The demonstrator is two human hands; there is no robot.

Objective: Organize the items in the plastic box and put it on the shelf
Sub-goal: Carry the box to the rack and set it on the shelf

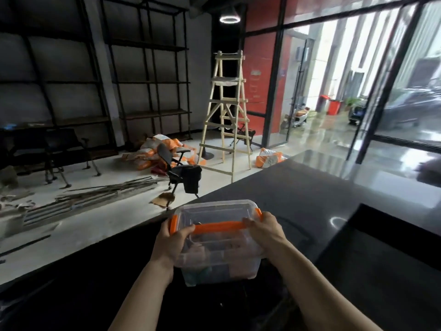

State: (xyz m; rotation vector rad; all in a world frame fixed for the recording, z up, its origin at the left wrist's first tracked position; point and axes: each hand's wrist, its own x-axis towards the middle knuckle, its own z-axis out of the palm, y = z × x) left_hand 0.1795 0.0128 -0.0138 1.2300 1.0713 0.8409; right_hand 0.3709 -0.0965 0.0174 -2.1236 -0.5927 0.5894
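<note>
Plastic box (216, 237), lidded, clasped between left grip (175, 242), right grip (266, 231)

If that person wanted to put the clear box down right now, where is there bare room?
The dark countertop is bare ahead and right of the plastic box, up to the glass wall. The black shelves on the far wall look mostly bare. The floor by the ladder is crowded.

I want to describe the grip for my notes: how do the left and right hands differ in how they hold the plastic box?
The left hand sits at the plastic box's left end, fingers curled over the lid next to the orange latch; the right hand sits at the right end, fingertips reaching the orange handle. The left hand lies nearer the camera, the right farther. Both grip the closed box.
</note>
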